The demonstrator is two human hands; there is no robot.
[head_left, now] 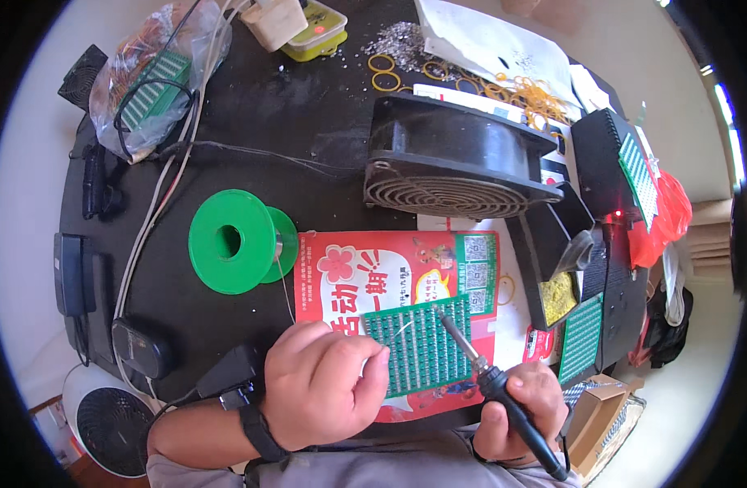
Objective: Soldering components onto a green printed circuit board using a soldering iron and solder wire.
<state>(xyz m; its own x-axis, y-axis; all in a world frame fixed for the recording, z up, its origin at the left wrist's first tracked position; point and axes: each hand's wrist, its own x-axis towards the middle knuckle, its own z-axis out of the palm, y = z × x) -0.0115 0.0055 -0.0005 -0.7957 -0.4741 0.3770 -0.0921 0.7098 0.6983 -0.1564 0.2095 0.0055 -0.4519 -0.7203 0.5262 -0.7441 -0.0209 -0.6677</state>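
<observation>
A green circuit board panel (422, 358) with rows of small parts lies on a red printed sheet (345, 244) in front of me. My left hand (321, 386) is closed at the panel's left edge, pinching thin solder wire (404, 328) whose end reaches over the board. In my right hand (540, 390) is a soldering iron (500, 390) with a dark handle. Its tip points up and left over the panel's upper right part; whether it touches is unclear. A green solder spool (207, 244) stands left of the sheet, with a strand running down toward my left hand.
A black fan (463, 154) stands beyond the sheet. Right of it are an iron holder with yellow cleaning material (559, 298) and a black box (597, 154). Another green panel (581, 337) lies at right. Cables (158, 203) and a bag of boards (158, 73) are at left.
</observation>
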